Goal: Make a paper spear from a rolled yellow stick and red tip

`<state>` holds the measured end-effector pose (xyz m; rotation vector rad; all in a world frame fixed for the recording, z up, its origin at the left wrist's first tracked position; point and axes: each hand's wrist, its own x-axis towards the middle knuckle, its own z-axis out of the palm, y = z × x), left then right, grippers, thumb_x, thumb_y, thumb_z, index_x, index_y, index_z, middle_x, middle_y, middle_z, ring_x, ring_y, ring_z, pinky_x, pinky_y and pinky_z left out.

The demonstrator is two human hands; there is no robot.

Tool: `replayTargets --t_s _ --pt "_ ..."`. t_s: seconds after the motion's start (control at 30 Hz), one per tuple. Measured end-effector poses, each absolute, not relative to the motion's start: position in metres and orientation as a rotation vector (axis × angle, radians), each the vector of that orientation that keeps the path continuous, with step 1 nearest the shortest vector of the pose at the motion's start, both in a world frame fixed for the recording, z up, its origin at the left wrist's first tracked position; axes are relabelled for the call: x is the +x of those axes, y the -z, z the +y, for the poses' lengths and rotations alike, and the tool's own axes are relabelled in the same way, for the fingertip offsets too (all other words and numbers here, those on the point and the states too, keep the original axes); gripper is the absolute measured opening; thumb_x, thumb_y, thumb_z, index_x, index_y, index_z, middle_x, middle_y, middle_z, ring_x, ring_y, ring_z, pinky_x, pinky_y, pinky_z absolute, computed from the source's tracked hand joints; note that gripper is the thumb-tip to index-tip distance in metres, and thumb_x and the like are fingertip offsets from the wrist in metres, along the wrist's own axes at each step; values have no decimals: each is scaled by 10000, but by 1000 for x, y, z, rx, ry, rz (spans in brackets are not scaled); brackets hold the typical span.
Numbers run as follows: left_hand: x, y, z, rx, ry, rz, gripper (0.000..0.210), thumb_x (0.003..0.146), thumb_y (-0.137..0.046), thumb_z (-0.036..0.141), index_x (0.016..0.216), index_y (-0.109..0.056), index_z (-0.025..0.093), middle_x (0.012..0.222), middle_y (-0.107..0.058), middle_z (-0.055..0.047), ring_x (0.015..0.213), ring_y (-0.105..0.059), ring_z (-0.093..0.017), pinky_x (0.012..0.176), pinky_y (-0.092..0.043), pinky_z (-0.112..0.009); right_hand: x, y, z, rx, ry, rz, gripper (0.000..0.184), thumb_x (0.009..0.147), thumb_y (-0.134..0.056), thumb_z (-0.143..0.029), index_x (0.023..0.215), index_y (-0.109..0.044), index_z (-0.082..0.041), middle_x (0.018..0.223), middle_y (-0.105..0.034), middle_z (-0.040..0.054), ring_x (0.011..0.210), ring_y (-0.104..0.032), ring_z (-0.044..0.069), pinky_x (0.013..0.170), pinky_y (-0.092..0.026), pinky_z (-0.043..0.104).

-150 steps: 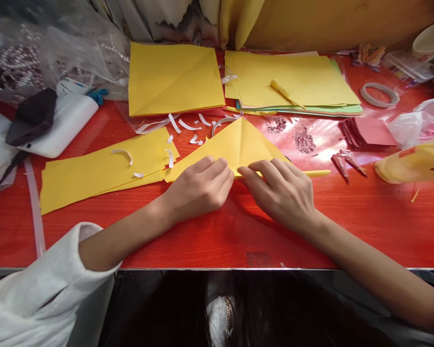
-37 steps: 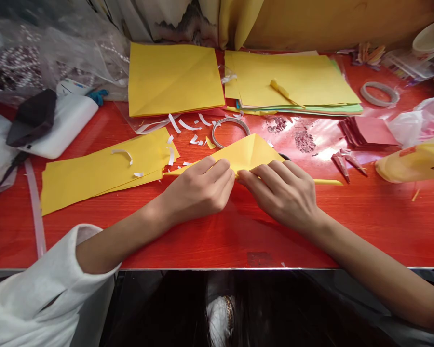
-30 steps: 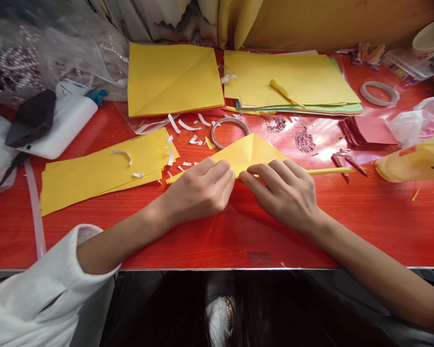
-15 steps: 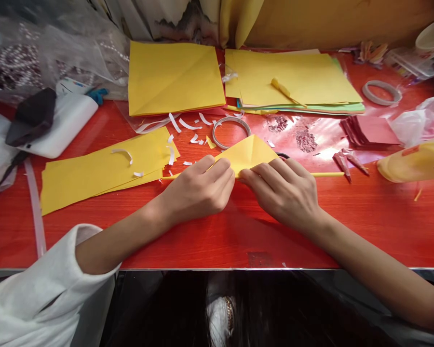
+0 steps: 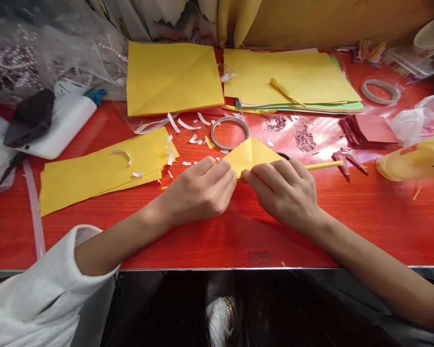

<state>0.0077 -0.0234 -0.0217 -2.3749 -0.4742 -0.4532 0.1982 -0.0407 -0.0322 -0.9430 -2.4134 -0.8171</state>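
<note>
Paper [image 5: 252, 153], yellow, rolled into a thin tube along near edge, at clock centre. Left hand [image 5: 204, 188] at 8 o'clock: fingers together, pinched on near edge. Right hand [image 5: 285, 185] between 4 and 5: likewise clamped. Tape [image 5: 214, 138] between 10 and 11; sheets [image 5: 101, 176] at 9.

The left hand [image 5: 201, 189] and right hand [image 5: 285, 187] pinched a partly rolled yellow paper [image 5: 251, 152] over the worktop [image 5: 217, 243], near a tape roll [image 5: 224, 146].
</note>
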Motion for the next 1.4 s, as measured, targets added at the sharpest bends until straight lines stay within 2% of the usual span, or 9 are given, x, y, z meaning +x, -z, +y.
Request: replayTargets --t_s 0.27,0.43,0.67,0.87,1.17,1.4 --pt "7 22 -22 -2350 428 -472 201 838 -408 79 713 -563 103 569 -451 -9 612 -475 -133 527 -332 -283 198 31 -40 -1004 735 -2434 124 853 -466 -163 897 -581 -171 729 -551 33 655 -401 147 574 -250 304" --pt "7 22 -22 -2346 424 -470 184 837 -420 92 733 -572 105 573 -460 -8 612 -477 -132 529 -334 -283 198 31 -40 -999 828 -2447 150 859 -451 -152 791 -583 -176 727 -565 30 644 -398 138 559 -246 301" --pt "7 21 -22 -2352 457 -465 149 829 -455 108 739 -573 98 577 -458 -6 622 -486 -139 535 -339 -285 199 32 -39 -928 864 -2436 134 850 -472 -146 765 -575 -159 661 -545 13 621 -368 133 564 -243 298" --pt "6 21 -21 -2336 441 -486 197 839 -419 84 707 -565 99 564 -444 -6 614 -470 -134 535 -330 -284 199 31 -39 -1021 797 -2468 103 856 -470 -176 869 -572 -168 714 -556 28 657 -390 148 588 -240 297" --pt "7 20 -23 -2336 446 -484 178 834 -444 108 683 -540 111 567 -422 5 604 -470 -129 533 -325 -284 199 33 -38 -949 874 -2441 125 853 -474 -154 783 -577 -158 626 -525 3 620 -375 134 568 -236 293" --pt "6 21 -22 -2322 439 -484 175 825 -453 107 667 -528 112 564 -428 5 600 -478 -130 531 -332 -278 198 31 -39 -973 846 -2468 108 852 -468 -149 857 -576 -145 657 -542 12 638 -389 140 582 -247 295"
